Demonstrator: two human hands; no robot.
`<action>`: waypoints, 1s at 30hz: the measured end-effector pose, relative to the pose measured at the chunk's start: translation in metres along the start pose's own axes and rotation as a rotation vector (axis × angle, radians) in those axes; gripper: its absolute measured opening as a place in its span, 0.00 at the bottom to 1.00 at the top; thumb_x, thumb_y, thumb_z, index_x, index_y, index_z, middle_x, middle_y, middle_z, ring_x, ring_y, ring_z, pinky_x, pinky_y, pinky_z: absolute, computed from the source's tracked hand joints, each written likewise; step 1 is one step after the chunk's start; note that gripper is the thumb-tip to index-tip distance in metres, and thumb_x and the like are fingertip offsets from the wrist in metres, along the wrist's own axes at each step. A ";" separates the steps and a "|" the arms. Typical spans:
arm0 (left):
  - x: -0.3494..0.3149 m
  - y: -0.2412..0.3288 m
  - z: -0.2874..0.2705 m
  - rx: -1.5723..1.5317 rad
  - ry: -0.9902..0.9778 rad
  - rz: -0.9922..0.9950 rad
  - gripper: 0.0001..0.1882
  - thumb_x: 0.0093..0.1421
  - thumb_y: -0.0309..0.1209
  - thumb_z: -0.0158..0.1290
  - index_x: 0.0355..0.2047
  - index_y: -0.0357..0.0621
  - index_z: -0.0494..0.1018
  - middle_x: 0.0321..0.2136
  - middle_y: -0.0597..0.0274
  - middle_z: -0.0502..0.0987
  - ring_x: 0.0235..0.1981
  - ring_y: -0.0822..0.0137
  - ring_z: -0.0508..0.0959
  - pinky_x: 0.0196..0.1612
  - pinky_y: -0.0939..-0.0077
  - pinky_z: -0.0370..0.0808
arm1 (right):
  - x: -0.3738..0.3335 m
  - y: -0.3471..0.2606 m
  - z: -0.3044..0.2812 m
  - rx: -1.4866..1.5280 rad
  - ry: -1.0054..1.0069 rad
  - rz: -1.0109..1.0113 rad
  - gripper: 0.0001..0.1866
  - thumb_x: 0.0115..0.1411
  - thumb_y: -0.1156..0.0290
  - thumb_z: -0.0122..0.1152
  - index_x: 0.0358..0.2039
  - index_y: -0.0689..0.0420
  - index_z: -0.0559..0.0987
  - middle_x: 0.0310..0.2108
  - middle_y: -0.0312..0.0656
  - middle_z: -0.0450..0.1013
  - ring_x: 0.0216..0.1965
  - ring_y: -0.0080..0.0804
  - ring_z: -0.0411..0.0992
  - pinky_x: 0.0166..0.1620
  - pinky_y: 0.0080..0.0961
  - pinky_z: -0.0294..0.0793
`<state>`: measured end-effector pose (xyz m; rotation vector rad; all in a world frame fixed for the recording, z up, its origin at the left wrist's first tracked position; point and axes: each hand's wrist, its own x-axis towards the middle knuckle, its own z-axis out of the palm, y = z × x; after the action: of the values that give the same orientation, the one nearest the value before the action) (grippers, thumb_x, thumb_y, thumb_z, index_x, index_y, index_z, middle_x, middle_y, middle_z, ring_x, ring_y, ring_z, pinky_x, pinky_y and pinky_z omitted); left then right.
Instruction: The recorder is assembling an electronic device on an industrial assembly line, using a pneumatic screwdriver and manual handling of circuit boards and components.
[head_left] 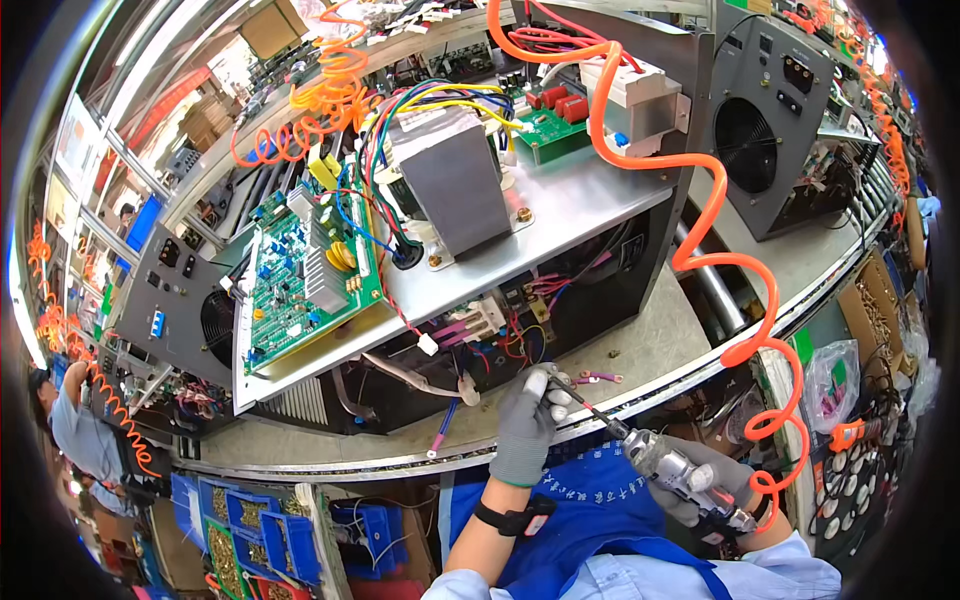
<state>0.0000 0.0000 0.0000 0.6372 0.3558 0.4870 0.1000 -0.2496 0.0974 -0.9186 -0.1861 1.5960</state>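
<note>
My right hand (pixel 690 490), in a grey glove, is wrapped round a silver air screwdriver (pixel 672 468). Its long thin bit (pixel 592 410) points up and left. At the bit's tip, the gloved fingers of my left hand (pixel 527 425) are pinched together; whether a screw is there is too small to tell. Just beyond my hands stands an opened black machine chassis (pixel 600 300) with wiring inside. On top lies a tilted metal plate (pixel 560 205) carrying a large grey transformer (pixel 450 180), a green circuit board (pixel 310 280) and a smaller green board (pixel 550 135).
An orange coiled air hose (pixel 715 200) hangs in front of the chassis and runs to the screwdriver. Blue bins (pixel 290 545) of small metal parts stand lower left. Similar grey machines stand to the left (pixel 175 300) and right (pixel 765 120). Another person (pixel 85 430) is at far left.
</note>
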 end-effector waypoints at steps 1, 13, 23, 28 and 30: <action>-0.001 0.003 0.002 0.059 0.006 0.015 0.14 0.70 0.33 0.46 0.47 0.33 0.71 0.35 0.53 0.79 0.29 0.72 0.79 0.28 0.81 0.77 | -0.002 -0.001 0.002 0.047 0.017 0.001 0.46 0.41 0.50 0.73 0.56 0.63 0.65 0.25 0.44 0.68 0.18 0.26 0.70 0.20 0.21 0.73; 0.018 0.027 0.037 0.323 0.048 -0.048 0.14 0.68 0.33 0.46 0.41 0.32 0.73 0.24 0.59 0.76 0.18 0.72 0.72 0.20 0.80 0.69 | -0.003 -0.016 0.003 -0.027 0.015 -0.040 0.47 0.40 0.57 0.75 0.57 0.63 0.63 0.26 0.41 0.67 0.19 0.26 0.68 0.21 0.21 0.70; 0.027 0.032 0.043 0.481 -0.045 -0.076 0.12 0.66 0.32 0.49 0.37 0.33 0.74 0.21 0.61 0.75 0.17 0.75 0.73 0.18 0.84 0.69 | -0.012 -0.017 -0.008 -0.015 0.010 -0.028 0.48 0.39 0.57 0.76 0.58 0.63 0.63 0.26 0.41 0.68 0.19 0.26 0.69 0.21 0.21 0.71; 0.031 0.029 0.049 0.509 -0.099 -0.007 0.14 0.67 0.35 0.50 0.38 0.34 0.74 0.24 0.60 0.76 0.19 0.75 0.74 0.19 0.84 0.69 | -0.018 -0.016 -0.001 -0.015 0.065 -0.059 0.48 0.38 0.55 0.75 0.57 0.63 0.63 0.26 0.41 0.68 0.18 0.25 0.68 0.20 0.20 0.70; 0.033 0.031 0.050 0.564 -0.089 -0.083 0.16 0.68 0.38 0.49 0.39 0.34 0.73 0.27 0.58 0.77 0.19 0.73 0.74 0.19 0.82 0.70 | -0.020 -0.017 0.002 0.027 0.071 -0.084 0.48 0.38 0.54 0.75 0.57 0.62 0.63 0.26 0.41 0.68 0.17 0.25 0.68 0.19 0.20 0.69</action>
<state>0.0405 0.0157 0.0514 1.1820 0.4369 0.2738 0.1105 -0.2625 0.1181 -0.9335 -0.1512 1.4825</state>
